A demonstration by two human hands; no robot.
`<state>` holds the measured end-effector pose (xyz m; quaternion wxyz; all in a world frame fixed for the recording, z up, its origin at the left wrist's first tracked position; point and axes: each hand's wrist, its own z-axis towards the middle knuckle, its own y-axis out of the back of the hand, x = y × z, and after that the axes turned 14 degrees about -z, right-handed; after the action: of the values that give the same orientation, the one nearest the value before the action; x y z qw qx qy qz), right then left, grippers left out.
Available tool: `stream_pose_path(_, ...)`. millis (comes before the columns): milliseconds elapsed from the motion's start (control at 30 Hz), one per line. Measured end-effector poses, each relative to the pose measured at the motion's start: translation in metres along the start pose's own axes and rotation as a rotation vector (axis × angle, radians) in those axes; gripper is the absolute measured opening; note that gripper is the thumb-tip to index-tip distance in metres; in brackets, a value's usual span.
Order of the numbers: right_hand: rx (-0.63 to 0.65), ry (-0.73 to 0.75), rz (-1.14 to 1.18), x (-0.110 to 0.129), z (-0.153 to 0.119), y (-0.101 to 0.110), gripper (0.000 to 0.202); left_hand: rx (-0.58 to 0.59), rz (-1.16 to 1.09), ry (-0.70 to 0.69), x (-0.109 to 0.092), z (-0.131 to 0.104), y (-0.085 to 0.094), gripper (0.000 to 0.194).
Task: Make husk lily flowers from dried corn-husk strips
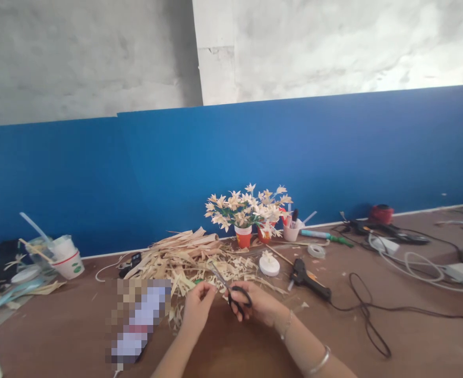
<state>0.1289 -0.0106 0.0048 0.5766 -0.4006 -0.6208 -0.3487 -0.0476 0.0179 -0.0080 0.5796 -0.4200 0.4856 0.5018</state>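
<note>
My right hand (260,303) grips a pair of scissors (250,300) by the black loops, with the blades pointing up and to the left. Beside the blades, my left hand (198,307) is closed, thumb against fingers. Whatever it pinches is too small to make out. Just beyond both hands spreads a heap of dry pale husk strips (184,251), with small cut pieces on its right side. A round white lid (269,265) bearing one pale flower lies past the right hand. A black glue gun (310,281) rests to the right of that hand.
Pale flowers (237,207) stand in red cups (243,237) against the blue partition (156,184). A phone (140,323), blurred out, lies left of my hands. Paper cups (69,264) are at far left. A tape roll (316,251) and cables (367,310) spread to the right.
</note>
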Motion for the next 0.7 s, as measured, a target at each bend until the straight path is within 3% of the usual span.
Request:
stream_pose_path(167, -0.152, 0.012, -0.064, 0.002, 0.005, -0.003, 0.039, 0.008, 0.007, -0.019, 0.001, 0.000, 0.000, 0.026)
stream_pose_path(300, -0.389, -0.009, -0.212, 0.002, 0.010, 0.009, 0.037, -0.025, -0.020, 0.006, 0.000, -0.001, -0.001, 0.027)
stream_pose_path(467, -0.786, -0.148, -0.991, -0.003, 0.008, 0.018, 0.030, -0.066, -0.044, 0.052, 0.000, -0.002, -0.002, 0.032)
stream_pose_path(567, -0.798, -0.231, -1.359, -0.005, 0.004, 0.012, 0.030, -0.059, -0.035, 0.047, 0.000, -0.002, -0.002, 0.035)
stream_pose_path(700, -0.820, -0.307, -1.532, -0.004, 0.002, 0.010, 0.030, -0.019, -0.002, 0.015, 0.001, -0.001, -0.003, 0.036)
